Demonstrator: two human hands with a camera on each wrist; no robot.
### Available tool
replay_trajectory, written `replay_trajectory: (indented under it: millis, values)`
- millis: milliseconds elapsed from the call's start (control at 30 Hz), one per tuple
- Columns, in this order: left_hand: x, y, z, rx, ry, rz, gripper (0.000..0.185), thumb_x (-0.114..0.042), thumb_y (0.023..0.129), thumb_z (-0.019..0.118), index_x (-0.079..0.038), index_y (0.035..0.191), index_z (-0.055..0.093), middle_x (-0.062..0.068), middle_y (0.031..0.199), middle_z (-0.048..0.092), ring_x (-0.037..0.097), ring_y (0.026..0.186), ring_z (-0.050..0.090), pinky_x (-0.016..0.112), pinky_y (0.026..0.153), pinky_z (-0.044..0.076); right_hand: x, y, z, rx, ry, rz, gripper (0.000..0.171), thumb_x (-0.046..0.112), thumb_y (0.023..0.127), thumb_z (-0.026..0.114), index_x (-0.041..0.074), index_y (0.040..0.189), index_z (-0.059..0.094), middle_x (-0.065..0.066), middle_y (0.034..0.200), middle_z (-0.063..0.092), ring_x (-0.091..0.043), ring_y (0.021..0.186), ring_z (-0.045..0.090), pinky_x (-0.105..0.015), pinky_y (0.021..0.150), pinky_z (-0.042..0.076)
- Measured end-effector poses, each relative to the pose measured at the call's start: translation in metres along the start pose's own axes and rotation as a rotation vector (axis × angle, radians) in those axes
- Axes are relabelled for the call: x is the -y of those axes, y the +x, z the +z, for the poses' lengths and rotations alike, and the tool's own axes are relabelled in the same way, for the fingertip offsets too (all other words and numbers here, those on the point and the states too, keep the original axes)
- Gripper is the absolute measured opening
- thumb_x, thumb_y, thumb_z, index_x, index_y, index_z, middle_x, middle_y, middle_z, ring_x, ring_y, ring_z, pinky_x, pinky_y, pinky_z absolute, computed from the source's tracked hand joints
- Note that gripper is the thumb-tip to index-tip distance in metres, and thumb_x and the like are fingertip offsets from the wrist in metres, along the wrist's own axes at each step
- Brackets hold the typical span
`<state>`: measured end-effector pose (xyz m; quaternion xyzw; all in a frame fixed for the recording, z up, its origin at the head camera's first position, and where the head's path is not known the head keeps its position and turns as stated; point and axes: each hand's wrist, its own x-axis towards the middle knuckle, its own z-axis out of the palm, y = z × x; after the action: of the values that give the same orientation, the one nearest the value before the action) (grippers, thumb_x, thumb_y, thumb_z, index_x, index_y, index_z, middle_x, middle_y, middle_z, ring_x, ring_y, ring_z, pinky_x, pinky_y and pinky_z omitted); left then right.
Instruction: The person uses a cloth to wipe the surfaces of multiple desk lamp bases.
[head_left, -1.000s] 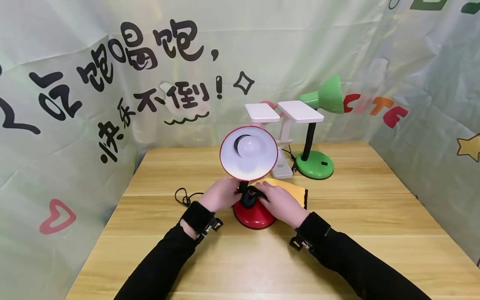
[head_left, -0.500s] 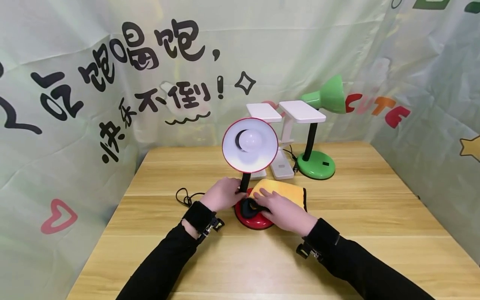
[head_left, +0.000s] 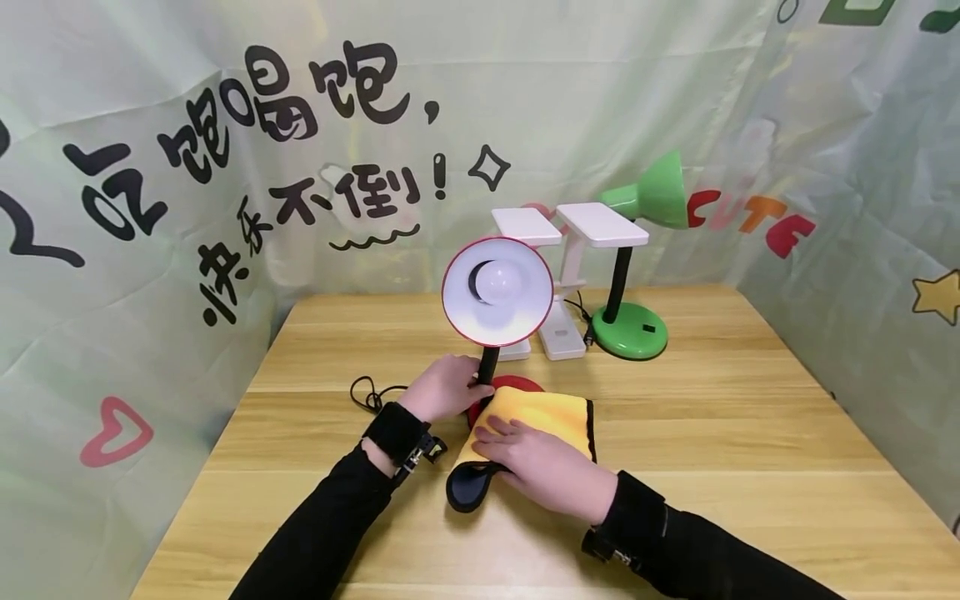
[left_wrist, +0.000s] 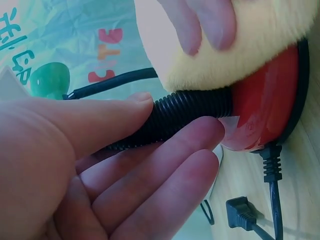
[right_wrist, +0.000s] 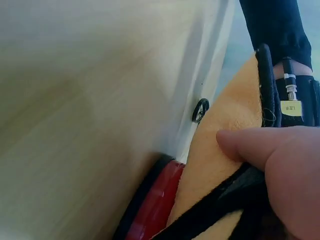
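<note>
A red desk lamp (head_left: 497,290) with a white-lined shade and a bulb stands mid-table. My left hand (head_left: 442,387) grips its black ribbed neck (left_wrist: 185,115) just above the red base (left_wrist: 265,115), thumb on one side and fingers on the other. A yellow cloth (head_left: 542,415) with black edging lies over most of the base. My right hand (head_left: 528,462) presses flat on the cloth, and its thumb (right_wrist: 250,145) lies on the cloth (right_wrist: 225,130) above the base (right_wrist: 155,200). A black-edged corner (head_left: 467,490) of the cloth sticks out on the table under that hand.
Behind stand two white flat-head lamps (head_left: 570,250) and a green lamp (head_left: 633,321). The red lamp's black cord (head_left: 367,392) and its plug (left_wrist: 242,212) lie left of the base. Printed fabric walls close in the wooden table (head_left: 750,433) at back and sides.
My right hand has slid toward me with the yellow cloth, which now covers the base's top and front. The left hand has stayed on the neck.
</note>
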<state>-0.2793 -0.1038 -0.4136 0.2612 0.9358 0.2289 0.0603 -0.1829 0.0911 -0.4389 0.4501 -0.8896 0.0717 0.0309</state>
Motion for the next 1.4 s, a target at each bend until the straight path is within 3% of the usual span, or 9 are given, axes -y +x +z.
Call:
replay_trajectory:
  millis: [300,533,800,1000,1233,1400]
  values:
    - [0.002,0.0,-0.003,0.008,-0.009,0.009,0.019,-0.03,0.098,0.069,-0.012,0.096,0.066,-0.003,0.074,0.061,0.011,0.06,0.054,0.024,0.055,0.04,-0.011,-0.011,-0.007,0.015,0.134,0.096,0.044,0.009,0.092,0.071,0.014,0.135,0.065,-0.007,0.148,0.057,-0.03,0.141,0.051,-0.047,0.108,0.048]
    - [0.001,0.0,-0.003,0.014,-0.011,0.001,0.02,-0.031,0.098,0.069,-0.011,0.096,0.067,-0.002,0.08,0.068,0.01,0.064,0.058,0.024,0.058,0.044,-0.031,-0.018,-0.011,-0.046,0.115,0.233,0.044,0.01,0.093,0.072,0.009,0.136,0.064,-0.017,0.142,0.061,-0.034,0.13,0.06,-0.049,0.1,0.053]
    - [0.002,0.0,-0.003,0.004,-0.013,0.006,0.019,-0.031,0.098,0.068,-0.012,0.097,0.067,-0.002,0.074,0.063,0.01,0.059,0.053,0.024,0.054,0.04,-0.064,0.012,-0.001,-0.135,0.046,0.328,0.044,0.01,0.094,0.071,0.004,0.136,0.062,-0.021,0.136,0.064,-0.035,0.121,0.065,-0.049,0.093,0.057]
    - [0.003,0.0,-0.002,0.006,-0.039,0.007,0.017,-0.029,0.098,0.069,-0.013,0.096,0.066,-0.004,0.072,0.062,0.009,0.059,0.052,0.024,0.054,0.039,-0.084,0.038,0.007,-0.209,0.032,0.393,0.02,0.01,0.095,0.069,0.008,0.115,0.068,-0.01,0.108,0.074,-0.026,0.1,0.072,-0.043,0.084,0.059]
    - [0.003,0.0,-0.002,0.012,-0.043,0.008,0.017,-0.028,0.098,0.069,-0.011,0.1,0.067,-0.003,0.076,0.066,0.008,0.061,0.053,0.023,0.055,0.039,-0.089,0.058,0.01,-0.241,0.023,0.494,0.013,0.015,0.097,0.066,0.013,0.11,0.067,-0.01,0.094,0.075,-0.029,0.089,0.073,-0.045,0.071,0.059]
    - [0.002,-0.002,-0.003,0.006,-0.031,0.02,0.017,-0.027,0.098,0.069,-0.011,0.099,0.067,-0.003,0.072,0.061,0.008,0.059,0.05,0.023,0.054,0.037,-0.084,0.062,0.007,-0.208,0.06,0.477,0.006,0.016,0.097,0.066,0.014,0.103,0.068,-0.007,0.088,0.073,-0.025,0.084,0.071,-0.043,0.071,0.057]
